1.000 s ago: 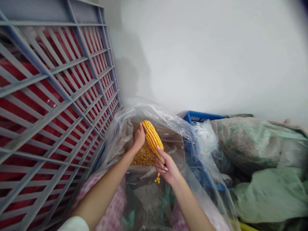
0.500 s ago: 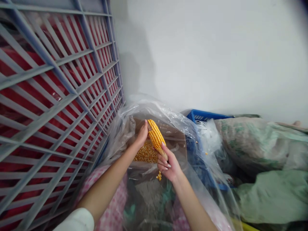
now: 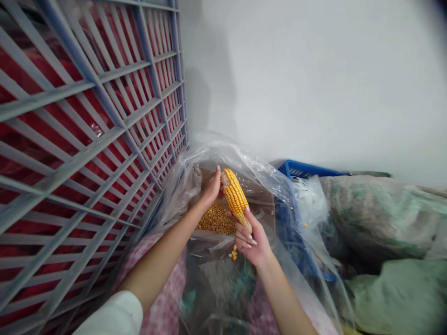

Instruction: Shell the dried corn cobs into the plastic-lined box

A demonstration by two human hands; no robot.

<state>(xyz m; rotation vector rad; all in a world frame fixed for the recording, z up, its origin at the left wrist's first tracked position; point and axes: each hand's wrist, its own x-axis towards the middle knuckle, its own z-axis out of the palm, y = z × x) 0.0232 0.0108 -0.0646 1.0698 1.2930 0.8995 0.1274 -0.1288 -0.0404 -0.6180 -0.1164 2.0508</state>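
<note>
An ear of yellow corn (image 3: 236, 191) slants over the plastic-lined box, most of its kernels still on. A bare, stripped patch shows along its upper left side. My right hand (image 3: 254, 239) grips the narrow lower end, thumb on top and fingers curled beneath. At the upper end, my left hand (image 3: 211, 188) is closed against the stripped side with its thumb up; its other fingers are partly hidden behind the ear. Loose kernels (image 3: 218, 218) lie heaped inside the box below. A few kernels (image 3: 233, 253) rest on the clear plastic (image 3: 216, 270) under my right hand.
A tall grey slatted crate (image 3: 115, 135) with red material behind it rises at the left. At the right stand a blue basket (image 3: 314, 168), a stuffed woven sack (image 3: 380, 214) and a pale green sack (image 3: 401, 293). A white wall (image 3: 314, 83) is behind.
The view has shifted slightly, so most things sit further right. The ear has turned a little, showing more of its stripped patch beside my left thumb. Both hands stay on it.
</note>
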